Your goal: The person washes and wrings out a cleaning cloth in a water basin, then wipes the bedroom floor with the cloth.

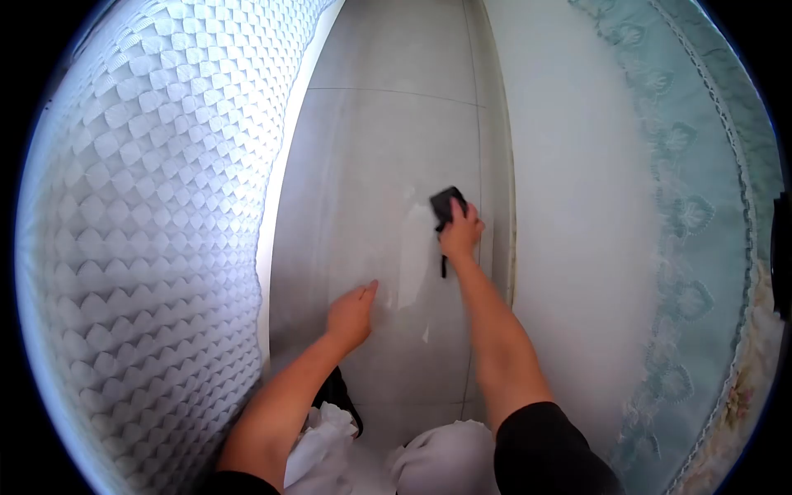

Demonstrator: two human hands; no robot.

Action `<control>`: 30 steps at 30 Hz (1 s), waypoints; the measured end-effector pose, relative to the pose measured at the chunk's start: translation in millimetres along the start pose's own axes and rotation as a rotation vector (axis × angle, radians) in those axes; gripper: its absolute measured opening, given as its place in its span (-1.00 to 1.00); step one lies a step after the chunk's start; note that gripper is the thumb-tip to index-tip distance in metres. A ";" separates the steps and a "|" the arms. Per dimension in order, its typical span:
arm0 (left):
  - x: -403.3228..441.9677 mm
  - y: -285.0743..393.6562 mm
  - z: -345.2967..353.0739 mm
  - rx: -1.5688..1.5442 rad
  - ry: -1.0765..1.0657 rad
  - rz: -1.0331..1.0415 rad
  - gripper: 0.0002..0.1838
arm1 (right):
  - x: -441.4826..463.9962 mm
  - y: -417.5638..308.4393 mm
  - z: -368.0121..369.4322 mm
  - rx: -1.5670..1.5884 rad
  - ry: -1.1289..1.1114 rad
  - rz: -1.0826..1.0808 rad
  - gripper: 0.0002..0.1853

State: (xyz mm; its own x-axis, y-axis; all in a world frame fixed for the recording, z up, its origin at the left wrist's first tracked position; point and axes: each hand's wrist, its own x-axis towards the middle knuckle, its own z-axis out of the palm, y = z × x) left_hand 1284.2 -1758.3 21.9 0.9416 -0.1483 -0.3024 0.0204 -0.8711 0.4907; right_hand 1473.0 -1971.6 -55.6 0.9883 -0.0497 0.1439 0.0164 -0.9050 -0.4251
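Observation:
My right hand (462, 233) grips a small black boxy object (447, 205) with a dark strap or cord (444, 266) hanging below it. Its exact kind does not show. The hand is out over the grey tiled floor (388, 157), toward the right side of the aisle. Lower and to the left, my left hand (352, 315) is closed, thumb and forefinger pressed together and pointing up and right. Whatever those fingers may hold is hidden or too small to see. Between the hands, pale shiny streaks (412, 272) lie across the tiles.
A white quilted cover (165, 181) rises along the left. On the right stands a white surface (569, 214), with pale green embroidered cloth (685, 223) beyond it. The floor runs as a narrow strip between them. White fabric (445, 458) and a black shoe (337, 392) are near the bottom.

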 end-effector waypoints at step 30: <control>-33.2 -6.3 12.5 -0.041 -0.012 -0.170 -0.77 | -72.0 -46.7 0.7 0.052 -0.216 -0.316 -0.38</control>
State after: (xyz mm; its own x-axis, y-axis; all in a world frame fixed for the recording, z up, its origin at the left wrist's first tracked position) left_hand 1248.6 -1753.7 18.6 0.9192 -0.0067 -0.3937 0.1927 -0.8643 0.4646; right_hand 1401.2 -1925.4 -46.8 0.9423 0.3237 0.0858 0.3277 -0.8386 -0.4352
